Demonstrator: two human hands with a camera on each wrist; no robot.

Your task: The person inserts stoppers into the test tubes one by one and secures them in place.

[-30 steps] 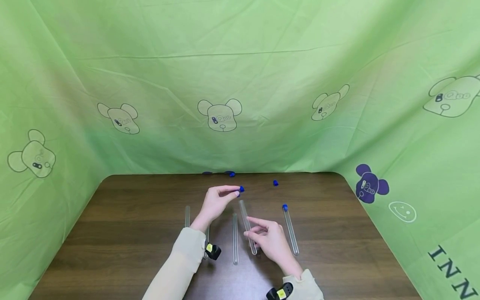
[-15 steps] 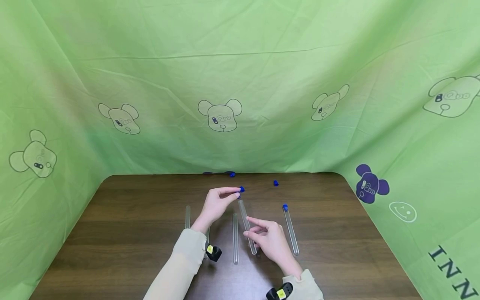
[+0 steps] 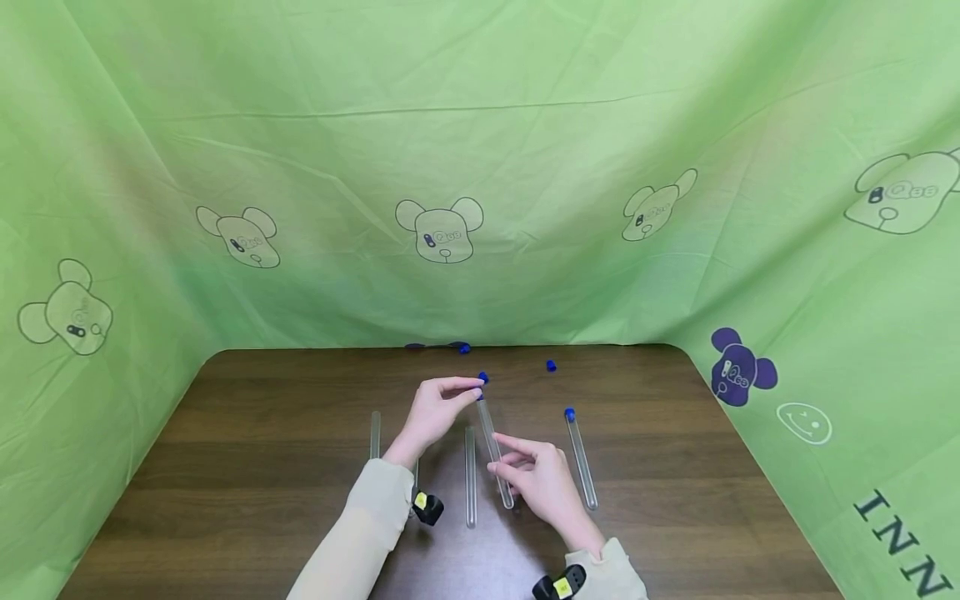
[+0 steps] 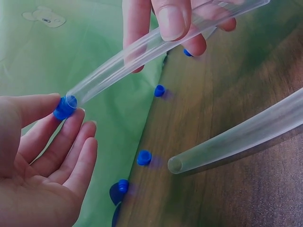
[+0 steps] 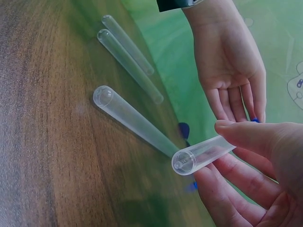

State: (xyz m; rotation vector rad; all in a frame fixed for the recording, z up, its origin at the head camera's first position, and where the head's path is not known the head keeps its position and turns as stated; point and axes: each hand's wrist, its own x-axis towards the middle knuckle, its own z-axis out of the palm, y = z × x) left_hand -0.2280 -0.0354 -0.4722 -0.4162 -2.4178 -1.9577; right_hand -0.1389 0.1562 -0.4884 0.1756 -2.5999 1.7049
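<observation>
My left hand (image 3: 435, 412) pinches a blue cap (image 4: 65, 108) between thumb and fingers, right against the mouth of a clear test tube (image 3: 491, 450). That tube is tilted, and my right hand (image 3: 542, 479) grips it along its lower half between thumb and fingers. In the left wrist view the cap meets the tube's rim; how deep it sits cannot be told. An uncapped tube (image 3: 470, 479) lies on the table just left of the held one. To the right lies a tube topped with a blue cap (image 3: 570, 414).
Three loose blue caps lie toward the back, among them a cap (image 3: 551, 366) at right and a cap (image 3: 464, 348) by the curtain. Two more tubes lie at left, one tube (image 3: 375, 433) partly behind my left arm. A green curtain (image 3: 442, 300) walls the wooden table (image 3: 247, 467).
The blue cap in my left hand has come down slightly and now meets the mouth of the held tube, where a gap showed before. My right hand has stayed in place.
</observation>
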